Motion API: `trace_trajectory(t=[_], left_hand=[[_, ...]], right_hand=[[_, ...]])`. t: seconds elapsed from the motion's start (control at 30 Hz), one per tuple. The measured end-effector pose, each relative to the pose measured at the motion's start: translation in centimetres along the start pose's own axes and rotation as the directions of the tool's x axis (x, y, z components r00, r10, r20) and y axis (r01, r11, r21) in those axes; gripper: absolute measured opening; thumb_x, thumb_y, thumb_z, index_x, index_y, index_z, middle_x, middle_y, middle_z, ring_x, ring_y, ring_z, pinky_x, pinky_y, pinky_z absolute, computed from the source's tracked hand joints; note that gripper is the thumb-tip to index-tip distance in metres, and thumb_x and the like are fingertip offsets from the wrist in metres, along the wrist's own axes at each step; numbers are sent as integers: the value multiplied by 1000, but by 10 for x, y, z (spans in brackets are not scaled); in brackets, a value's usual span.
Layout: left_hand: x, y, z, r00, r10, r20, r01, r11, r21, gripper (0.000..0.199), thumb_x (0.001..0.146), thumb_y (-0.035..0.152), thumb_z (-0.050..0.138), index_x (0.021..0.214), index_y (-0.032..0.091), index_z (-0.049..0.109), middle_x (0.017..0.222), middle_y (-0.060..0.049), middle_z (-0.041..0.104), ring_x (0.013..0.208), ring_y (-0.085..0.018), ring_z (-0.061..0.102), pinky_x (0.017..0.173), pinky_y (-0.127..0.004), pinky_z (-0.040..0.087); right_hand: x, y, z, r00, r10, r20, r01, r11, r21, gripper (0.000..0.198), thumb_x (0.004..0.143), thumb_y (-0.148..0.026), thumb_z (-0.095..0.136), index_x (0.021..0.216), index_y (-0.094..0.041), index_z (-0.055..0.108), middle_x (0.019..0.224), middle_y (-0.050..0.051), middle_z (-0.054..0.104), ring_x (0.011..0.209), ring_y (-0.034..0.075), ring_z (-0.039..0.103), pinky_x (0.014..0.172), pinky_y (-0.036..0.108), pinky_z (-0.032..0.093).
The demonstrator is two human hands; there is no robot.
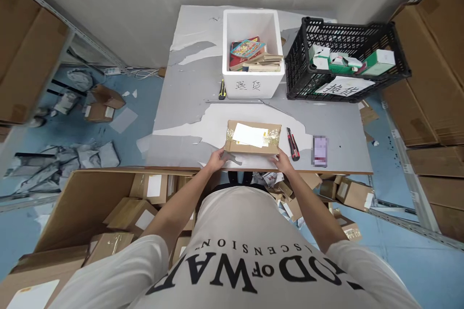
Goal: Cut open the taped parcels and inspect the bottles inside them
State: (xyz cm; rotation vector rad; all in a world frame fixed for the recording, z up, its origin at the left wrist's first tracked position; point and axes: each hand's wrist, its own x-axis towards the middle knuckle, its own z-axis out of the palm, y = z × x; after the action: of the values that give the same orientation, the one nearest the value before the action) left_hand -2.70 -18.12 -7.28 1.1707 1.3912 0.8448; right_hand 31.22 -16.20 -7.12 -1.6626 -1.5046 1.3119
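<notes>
A taped brown cardboard box (253, 150) lies close to the table's front edge, with a white paper label (248, 135) on its top. At its near left corner my left hand (216, 160) grips the box, fingers partly hidden by it. My right hand (282, 161) holds the near right corner in the same way. Just right of the box lies a red and black utility knife (293, 145). Farther right is a blurred purple rectangular item (320, 150).
A white foam bin (253, 85) holding books and a black plastic crate (295, 75) with small boxes stand at the back. A yellow and black cutter (222, 90) lies beside the bin. An open carton (97, 198) of parcels sits at lower left. Shelves with cartons flank both sides.
</notes>
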Motion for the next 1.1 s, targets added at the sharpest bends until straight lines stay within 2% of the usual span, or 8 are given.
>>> trace_trajectory(t=[0.1, 0.23, 0.33, 0.43, 0.6, 0.77, 0.93, 1.1], left_hand=[[2, 1, 4, 997, 0, -72, 7, 995, 96, 47, 77, 46, 61, 107, 12, 68, 102, -10, 73, 105, -26, 65, 94, -38, 50], [1, 17, -1, 994, 18, -104, -2, 989, 150, 41, 80, 47, 60, 102, 14, 70, 92, -6, 74, 95, -24, 67, 87, -34, 52], [-5, 34, -5, 990, 62, -125, -33, 975, 221, 43, 84, 46, 56, 106, 13, 70, 94, -6, 74, 91, -22, 66, 84, -30, 51], [-6, 52, -6, 987, 67, -148, -20, 955, 296, 47, 87, 48, 50, 107, 12, 72, 92, -5, 74, 85, -20, 66, 77, -27, 50], [10, 72, -2, 979, 37, -201, 50, 910, 411, 50, 86, 52, 49, 96, 11, 76, 77, -4, 73, 76, -19, 63, 65, -23, 44], [28, 73, 0, 968, -55, -245, 175, 849, 499, 52, 85, 54, 49, 87, 11, 78, 59, -2, 63, 64, -14, 55, 57, -23, 34], [35, 69, -1, 968, -88, -235, 194, 857, 478, 53, 82, 57, 51, 83, 11, 78, 61, -2, 63, 62, -13, 52, 56, -23, 33], [36, 67, 0, 966, -81, -247, 188, 874, 449, 51, 81, 57, 53, 80, 13, 77, 62, -3, 65, 66, -15, 56, 58, -23, 36]], right_hand=[[3, -7, 10, 1000, -24, -15, 24, 1000, 10, 44, 77, -32, 58, 119, -17, 60, 115, 13, 67, 106, 27, 62, 97, 46, 48], [1, -20, 1, 995, -95, 14, 95, 995, -12, 31, 80, -37, 56, 102, -17, 64, 109, 12, 68, 101, 26, 63, 92, 42, 50], [-4, -33, -13, 989, -143, 31, 146, 984, -104, 30, 84, -42, 53, 95, -18, 65, 103, 11, 69, 99, 24, 63, 88, 38, 50], [-5, -47, -25, 987, -160, 8, 156, 950, -271, 38, 89, -48, 43, 90, -17, 66, 97, 11, 69, 93, 24, 62, 83, 35, 48], [6, -65, -32, 999, -51, -16, 39, 901, -432, 52, 93, -53, 31, 88, -17, 67, 90, 10, 70, 85, 23, 63, 75, 30, 44], [18, -72, -28, 994, 108, -7, -97, 860, -501, 57, 95, -54, 28, 82, -18, 70, 82, 10, 71, 82, 23, 64, 71, 27, 42], [26, -72, -24, 982, 184, -39, -178, 846, -503, 59, 95, -55, 29, 86, -17, 73, 89, 14, 73, 87, 24, 66, 72, 27, 42], [29, -65, -24, 980, 195, -50, -195, 862, -469, 62, 94, -59, 28, 88, -17, 73, 86, 12, 73, 86, 23, 66, 73, 27, 43]])
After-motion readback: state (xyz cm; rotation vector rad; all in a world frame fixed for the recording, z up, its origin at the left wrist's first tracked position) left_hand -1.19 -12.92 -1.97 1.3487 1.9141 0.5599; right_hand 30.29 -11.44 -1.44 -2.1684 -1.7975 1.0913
